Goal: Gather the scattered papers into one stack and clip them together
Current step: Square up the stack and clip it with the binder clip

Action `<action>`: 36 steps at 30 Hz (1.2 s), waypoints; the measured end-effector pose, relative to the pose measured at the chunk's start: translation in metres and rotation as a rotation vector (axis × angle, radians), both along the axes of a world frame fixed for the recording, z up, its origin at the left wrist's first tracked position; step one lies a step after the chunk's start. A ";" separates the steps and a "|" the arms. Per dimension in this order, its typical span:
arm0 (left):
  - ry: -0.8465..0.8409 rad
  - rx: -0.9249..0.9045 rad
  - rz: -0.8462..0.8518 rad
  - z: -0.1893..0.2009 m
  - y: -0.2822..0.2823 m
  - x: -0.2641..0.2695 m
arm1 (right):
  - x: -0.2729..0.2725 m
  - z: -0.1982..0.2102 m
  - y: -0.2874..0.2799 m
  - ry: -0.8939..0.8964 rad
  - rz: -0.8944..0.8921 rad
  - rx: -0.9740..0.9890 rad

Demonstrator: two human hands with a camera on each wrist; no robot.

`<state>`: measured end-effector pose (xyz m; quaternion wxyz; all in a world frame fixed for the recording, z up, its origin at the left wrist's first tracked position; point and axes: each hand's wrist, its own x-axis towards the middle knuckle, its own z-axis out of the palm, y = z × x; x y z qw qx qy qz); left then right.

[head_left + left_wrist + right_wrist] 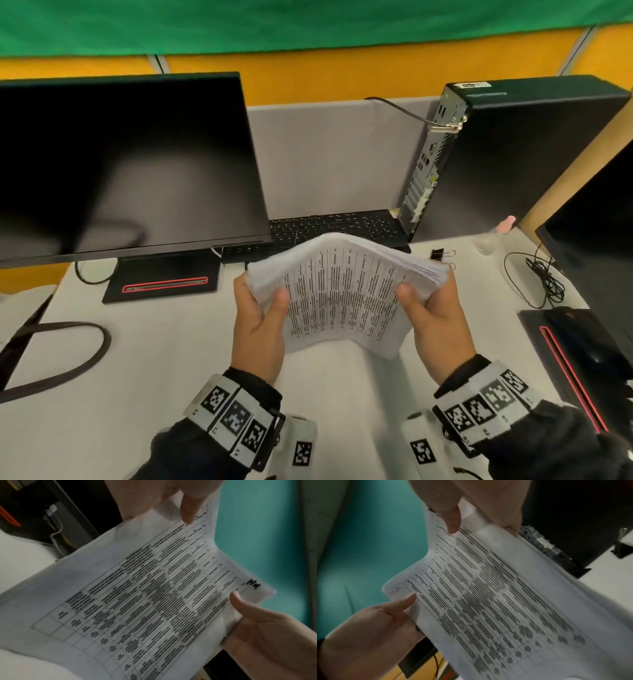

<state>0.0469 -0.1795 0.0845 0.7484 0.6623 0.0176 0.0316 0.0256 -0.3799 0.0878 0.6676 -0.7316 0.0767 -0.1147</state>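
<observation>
A thick stack of printed papers (342,291) with a table of text on top is held above the white desk (171,359), arched upward in the middle. My left hand (260,318) grips its left edge, thumb on the top sheet. My right hand (431,315) grips the right edge the same way. In the left wrist view, the stack (145,595) runs from my left hand (187,507) to my right hand (254,626). In the right wrist view, the stack (496,608) spans my right hand (453,517) and left hand (376,622). A black binder clip (440,255) lies on the desk just behind the stack's right end.
A dark monitor (120,164) stands at the left, with a keyboard (335,226) behind the papers. A black computer tower (513,154) stands at the back right. Near it are a small clear bottle (493,236) and coiled cables (541,277). A second monitor base (575,359) sits at the right edge.
</observation>
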 end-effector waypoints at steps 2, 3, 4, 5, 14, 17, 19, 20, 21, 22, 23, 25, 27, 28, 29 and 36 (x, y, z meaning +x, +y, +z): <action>0.034 0.043 -0.025 -0.007 -0.002 0.000 | 0.001 -0.005 0.000 0.033 0.021 0.002; 0.051 0.061 -0.032 -0.010 -0.003 0.001 | 0.002 -0.008 0.001 0.047 0.025 -0.004; 0.068 0.074 -0.031 -0.012 -0.004 0.002 | 0.003 -0.012 0.001 0.061 0.024 -0.012; 0.085 0.085 -0.031 -0.014 -0.005 0.003 | 0.004 -0.015 0.002 0.080 0.020 -0.019; 0.127 0.117 0.040 -0.004 0.012 0.014 | 0.005 -0.037 -0.025 0.311 -0.002 -0.004; 0.164 0.028 0.072 -0.005 0.020 0.018 | -0.005 -0.049 -0.034 0.450 0.014 0.047; 0.201 -0.053 0.093 -0.005 0.024 0.021 | -0.012 -0.054 -0.037 0.507 0.012 0.226; 0.215 -0.099 0.101 -0.006 0.025 0.023 | -0.013 -0.057 -0.038 0.517 0.009 0.358; 0.230 -0.153 0.108 -0.006 0.025 0.024 | -0.014 -0.059 -0.039 0.518 0.002 0.489; 0.245 -0.209 0.112 -0.006 0.025 0.024 | -0.015 -0.059 -0.038 0.504 -0.004 0.610; 0.263 -0.262 0.112 -0.005 0.023 0.023 | -0.015 -0.057 -0.037 0.480 -0.011 0.705; 0.308 -0.369 0.102 -0.007 0.019 0.022 | -0.013 -0.052 -0.033 0.435 -0.038 0.835; 0.341 -0.460 0.086 -0.011 0.018 0.019 | -0.011 -0.044 -0.025 0.402 -0.043 0.882; 0.344 -0.470 0.082 -0.013 0.018 0.019 | -0.010 -0.040 -0.022 0.390 -0.032 0.879; 0.343 -0.457 0.084 -0.014 0.019 0.018 | -0.010 -0.038 -0.019 0.378 -0.015 0.859; 0.280 -0.094 0.098 -0.009 0.058 0.035 | -0.009 -0.026 -0.030 0.354 -0.069 0.492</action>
